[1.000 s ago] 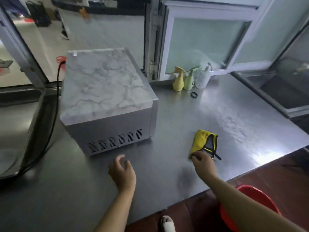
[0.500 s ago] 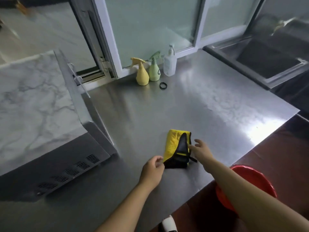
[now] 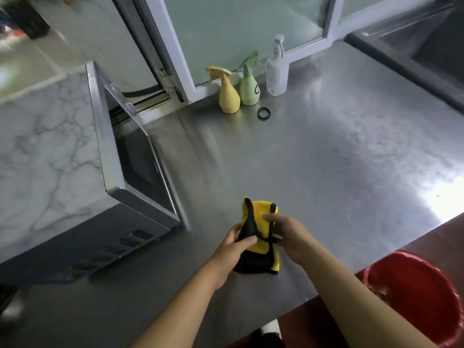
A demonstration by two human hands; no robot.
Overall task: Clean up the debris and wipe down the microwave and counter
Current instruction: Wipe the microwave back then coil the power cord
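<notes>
Steel counter (image 3: 326,172) at centre frame looks unwiped as our left hand (image 3: 232,247) and right hand (image 3: 288,237) grip the yellow cloth (image 3: 258,222), microwave (image 3: 75,172) untouched.

Head view, steeply downward (close) over counter (image 3: 326,172)

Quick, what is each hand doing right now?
Left hand: holding the yellow and black cloth, fingers curled round its left side.
Right hand: holding the same cloth from the right.

yellow spray bottle (image 3: 228,97), black ring (image 3: 264,113), red basin (image 3: 416,297)
</notes>
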